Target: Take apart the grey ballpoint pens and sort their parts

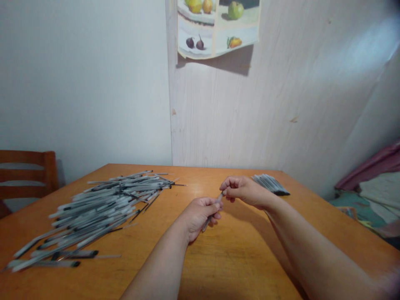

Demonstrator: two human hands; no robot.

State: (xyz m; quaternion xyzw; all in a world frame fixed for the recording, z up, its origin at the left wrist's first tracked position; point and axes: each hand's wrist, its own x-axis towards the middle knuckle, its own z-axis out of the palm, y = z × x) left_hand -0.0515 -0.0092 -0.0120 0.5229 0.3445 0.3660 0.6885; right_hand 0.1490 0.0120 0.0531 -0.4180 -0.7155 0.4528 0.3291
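My left hand (203,214) is closed around a slim grey pen (206,224), which slants up to the right above the middle of the table. The fingertips of my right hand (240,189) pinch the dark upper end of the same pen. Whether that end is a cap or a tip is too small to tell. To the left lies a large loose pile of grey pens (106,204) with dark ends, some thin refills among them. Beyond my right hand is a neat row of similar pens (268,184), lying side by side.
The wooden table (218,271) reaches back to a pale wall (206,121) with a fruit poster (215,29). A wooden chair (28,171) stands at the left. Folded cloths (381,196) lie beyond the table's right edge.
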